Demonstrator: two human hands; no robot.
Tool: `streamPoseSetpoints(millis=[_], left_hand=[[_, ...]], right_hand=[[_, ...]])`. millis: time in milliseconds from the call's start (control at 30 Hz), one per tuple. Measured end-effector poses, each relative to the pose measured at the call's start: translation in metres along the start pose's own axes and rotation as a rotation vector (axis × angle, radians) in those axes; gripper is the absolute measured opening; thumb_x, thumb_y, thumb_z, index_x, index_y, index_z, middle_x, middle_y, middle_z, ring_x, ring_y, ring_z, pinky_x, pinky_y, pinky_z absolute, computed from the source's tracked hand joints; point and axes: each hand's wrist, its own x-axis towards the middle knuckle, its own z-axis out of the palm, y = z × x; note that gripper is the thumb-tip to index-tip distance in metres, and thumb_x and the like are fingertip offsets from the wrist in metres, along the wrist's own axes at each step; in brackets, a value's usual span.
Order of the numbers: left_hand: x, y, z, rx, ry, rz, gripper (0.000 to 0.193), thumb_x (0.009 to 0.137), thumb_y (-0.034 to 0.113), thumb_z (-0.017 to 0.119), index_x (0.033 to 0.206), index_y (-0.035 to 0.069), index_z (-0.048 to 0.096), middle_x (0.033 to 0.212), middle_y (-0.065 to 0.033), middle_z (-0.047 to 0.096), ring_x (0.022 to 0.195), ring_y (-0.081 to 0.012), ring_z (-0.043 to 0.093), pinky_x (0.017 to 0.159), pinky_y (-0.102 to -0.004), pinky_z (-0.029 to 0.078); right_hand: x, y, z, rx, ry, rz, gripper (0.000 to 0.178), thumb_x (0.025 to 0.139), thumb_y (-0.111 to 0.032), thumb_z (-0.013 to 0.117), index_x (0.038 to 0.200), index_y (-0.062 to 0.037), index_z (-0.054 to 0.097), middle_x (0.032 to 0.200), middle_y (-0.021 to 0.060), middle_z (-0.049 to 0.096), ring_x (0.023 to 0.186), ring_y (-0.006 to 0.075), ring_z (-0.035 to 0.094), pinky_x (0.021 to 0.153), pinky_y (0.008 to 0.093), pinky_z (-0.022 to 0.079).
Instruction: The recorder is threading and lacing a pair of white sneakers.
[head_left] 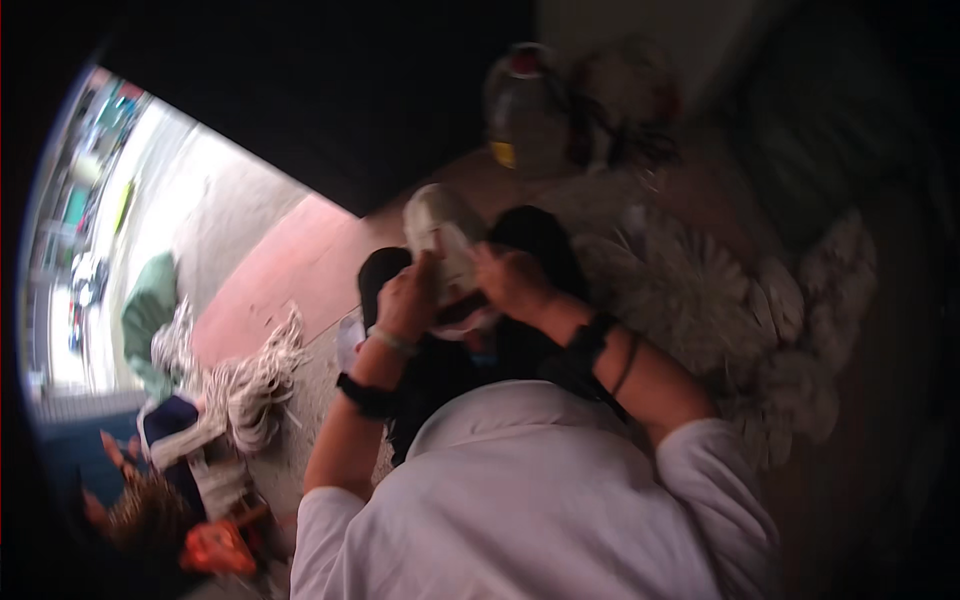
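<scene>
Over my lap, between my dark-clad knees (540,245), I hold a pale, shoe-shaped piece (440,212) with its rounded end pointing away from me. My left hand (408,298) grips its left side, thumb on top. On the opposite edge, the fingers of my right hand (515,285) are closed on the same piece. A reddish-dark patch shows at its near end, between my hands. Motion blur and dim light hide finer detail.
Bundles of off-white cord (250,395) lie at left, near another person (150,500) and an orange object (218,548). A large heap of pale pieces (700,290) spreads at right. A clear jug with a red cap (525,110) stands ahead. Dark green fabric (830,130) is at far right.
</scene>
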Motion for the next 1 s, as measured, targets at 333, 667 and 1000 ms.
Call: streamPoseSetpoints(millis=[333,667,1000], left_hand=[[-0.004,0.002,-0.008,0.125,-0.067,-0.013,0.061,0.071,0.022,0.065,0.122,-0.001,0.040,0.113,-0.0203,0.053,0.095,-0.0326,0.058,0.077,-0.0361,0.049],[-0.003,0.018,-0.016,-0.096,-0.043,-0.166,0.041,0.086,0.007,0.043,0.125,-0.005,0.039,0.116,-0.0232,0.052,0.102,-0.0332,0.056,0.084,-0.0349,0.046],[-0.005,0.019,-0.016,-0.096,-0.021,-0.167,0.039,0.089,0.008,0.037,0.126,-0.002,0.039,0.115,-0.0229,0.053,0.104,-0.0320,0.055,0.085,-0.0352,0.045]], right_hand=[[-0.057,0.081,-0.052,0.405,0.389,0.305,0.015,0.079,-0.011,0.056,0.090,-0.0009,0.060,0.085,0.0144,0.060,0.074,0.0225,0.060,0.067,0.0301,0.047],[-0.192,0.245,-0.046,-0.535,-0.460,0.552,0.017,0.067,-0.005,0.060,0.081,-0.0136,0.067,0.084,0.0106,0.061,0.085,0.0308,0.057,0.072,0.0410,0.047],[-0.193,0.245,-0.024,-0.626,-0.476,0.386,0.020,0.068,-0.007,0.059,0.083,-0.0169,0.068,0.083,0.0055,0.057,0.090,0.0235,0.052,0.075,0.0396,0.040]])
